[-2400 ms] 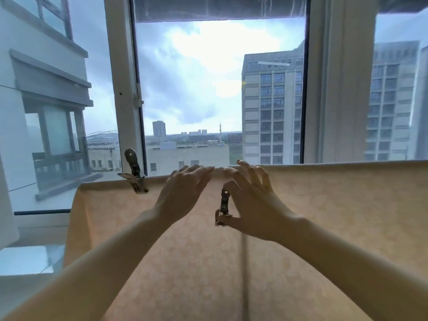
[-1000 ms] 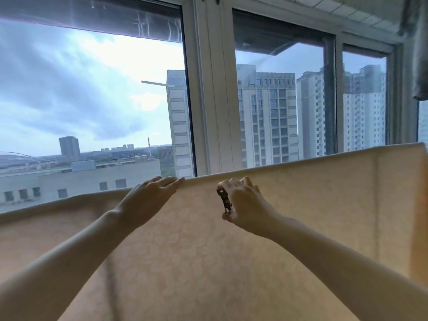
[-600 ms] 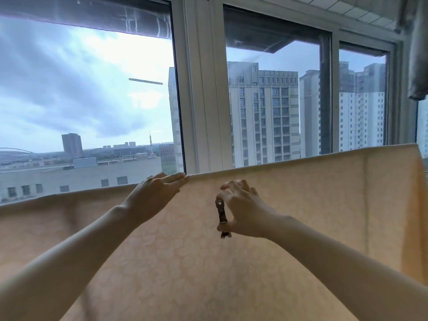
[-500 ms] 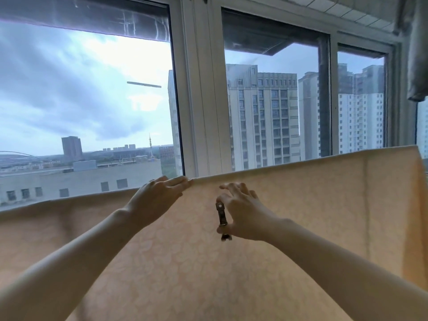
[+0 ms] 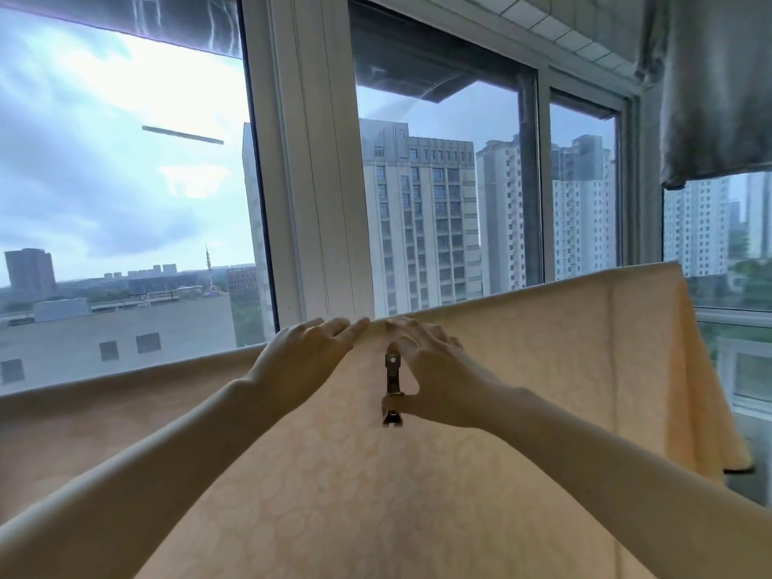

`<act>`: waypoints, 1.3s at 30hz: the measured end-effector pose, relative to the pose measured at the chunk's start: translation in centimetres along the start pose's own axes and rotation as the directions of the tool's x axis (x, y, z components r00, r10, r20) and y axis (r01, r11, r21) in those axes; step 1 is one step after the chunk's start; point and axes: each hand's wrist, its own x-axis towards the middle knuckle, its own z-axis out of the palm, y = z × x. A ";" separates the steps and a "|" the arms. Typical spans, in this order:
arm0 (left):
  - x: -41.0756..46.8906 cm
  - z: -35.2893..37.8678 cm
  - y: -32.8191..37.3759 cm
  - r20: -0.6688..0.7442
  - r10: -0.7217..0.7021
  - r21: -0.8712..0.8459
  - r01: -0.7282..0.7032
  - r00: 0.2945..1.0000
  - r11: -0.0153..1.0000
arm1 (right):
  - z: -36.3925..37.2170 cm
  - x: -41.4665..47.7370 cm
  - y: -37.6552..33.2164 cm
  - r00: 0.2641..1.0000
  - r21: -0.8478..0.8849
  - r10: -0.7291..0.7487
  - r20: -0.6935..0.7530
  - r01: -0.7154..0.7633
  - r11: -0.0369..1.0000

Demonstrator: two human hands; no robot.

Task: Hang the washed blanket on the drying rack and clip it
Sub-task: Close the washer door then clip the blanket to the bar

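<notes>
Pinching the metal clip (image 5: 392,384) upright, the right hand (image 5: 440,376) touches the blanket (image 5: 543,353) edge; just beside, the left hand (image 5: 298,363) lies flat, fingers (image 5: 334,330) straight.

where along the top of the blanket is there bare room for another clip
Bare edge: from the right hand to the right corner of the blanket, and left of the left hand. Crowded in the middle, where both hands and the clip meet.

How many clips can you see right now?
1. The clip is in the right hand, upright against the blanket just below its top edge. Others may be out of frame.
</notes>
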 end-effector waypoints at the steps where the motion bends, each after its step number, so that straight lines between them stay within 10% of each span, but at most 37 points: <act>1: 0.5 0.3 0.4 -0.013 0.013 0.005 -0.013 1.000 1.000 | -0.1 -0.2 0.5 1.000 0.001 0.014 -0.016 -0.014 1.000; 17: 7.3 5.2 6.1 -0.143 0.107 0.161 -0.084 0.984 0.983 | -1.8 -5.0 9.8 0.965 0.135 0.244 -0.094 -0.231 0.964; 39: 15.4 9.0 12.6 0.006 0.040 0.264 -0.040 0.999 0.964 | -2.4 -12.1 25.2 0.985 0.239 0.083 -0.150 -0.046 0.970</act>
